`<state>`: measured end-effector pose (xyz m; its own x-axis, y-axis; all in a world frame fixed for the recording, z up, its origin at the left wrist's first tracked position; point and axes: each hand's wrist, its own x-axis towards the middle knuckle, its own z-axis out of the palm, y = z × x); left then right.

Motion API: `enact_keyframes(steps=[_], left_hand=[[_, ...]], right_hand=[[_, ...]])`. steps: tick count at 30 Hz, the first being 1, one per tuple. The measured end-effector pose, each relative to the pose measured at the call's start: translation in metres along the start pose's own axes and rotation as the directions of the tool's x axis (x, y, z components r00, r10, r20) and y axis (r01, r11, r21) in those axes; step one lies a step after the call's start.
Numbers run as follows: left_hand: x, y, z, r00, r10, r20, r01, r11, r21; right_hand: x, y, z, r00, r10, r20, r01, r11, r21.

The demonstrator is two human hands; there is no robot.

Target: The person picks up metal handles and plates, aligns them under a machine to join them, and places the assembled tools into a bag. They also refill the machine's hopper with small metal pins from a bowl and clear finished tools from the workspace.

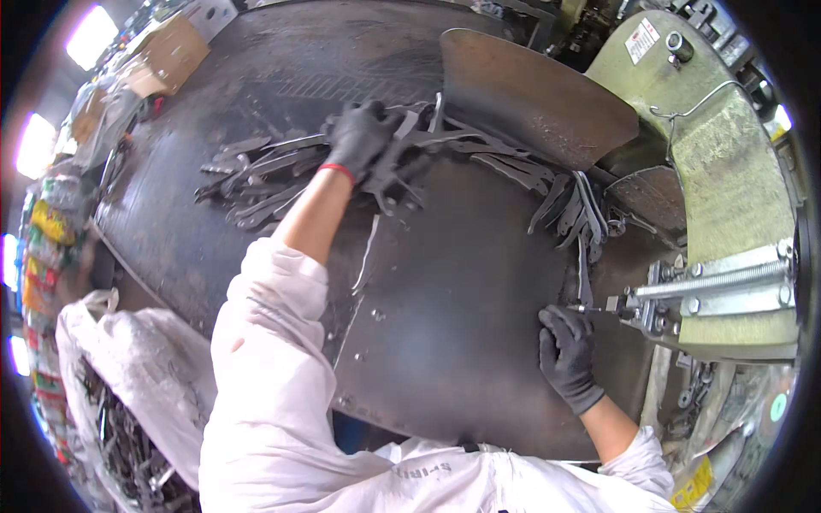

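Positioned at upper centre, above the pile of flat, curved metal blanks point(256, 209) on the steel worktop point(445, 342): gloved, red-cuffed left hand point(363, 137), fingers bent; grip on a blank impossible to tell because of blur. Positioned at lower right: gloved right hand point(566, 352), fingers partly curled, thumb apart, fingertips just beside the spring-fitted fixture point(710, 280) on the green machine frame point(735, 171); hold on any part not discernible. Further blanks spread rightward below the curved sheet-metal plate point(539, 94), then down toward the fixture.
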<state>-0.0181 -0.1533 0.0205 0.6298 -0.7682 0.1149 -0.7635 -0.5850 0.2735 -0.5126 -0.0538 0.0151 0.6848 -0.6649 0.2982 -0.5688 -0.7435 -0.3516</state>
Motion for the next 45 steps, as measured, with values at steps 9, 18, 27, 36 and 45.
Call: enact_keyframes(steps=[9,18,27,36,45], left_hand=[[-0.105,0.053,-0.055,0.913,0.261,0.312,-0.264,0.964,-0.035],[0.032,-0.336,-0.067,0.978,-0.159,-0.136,0.171,0.982,0.079],[-0.01,-0.249,0.006,0.995,0.032,-0.097,-0.059,0.953,-0.296],[-0.075,-0.056,-0.001,0.963,0.153,-0.223,-0.17,0.984,-0.059],[-0.258,0.122,-0.055,0.729,0.666,-0.157,-0.684,0.716,-0.139]], right_hand=[[-0.005,0.0,0.001,1.0,-0.003,-0.027,0.004,0.999,0.044],[0.002,-0.007,-0.001,0.999,-0.046,-0.016,0.046,0.999,0.011],[0.0,0.003,0.005,0.998,-0.052,-0.019,0.051,0.999,-0.016],[-0.016,0.01,0.004,0.992,-0.039,-0.116,0.041,0.999,0.013],[-0.032,0.023,0.008,0.966,-0.11,-0.233,0.131,0.988,0.081]])
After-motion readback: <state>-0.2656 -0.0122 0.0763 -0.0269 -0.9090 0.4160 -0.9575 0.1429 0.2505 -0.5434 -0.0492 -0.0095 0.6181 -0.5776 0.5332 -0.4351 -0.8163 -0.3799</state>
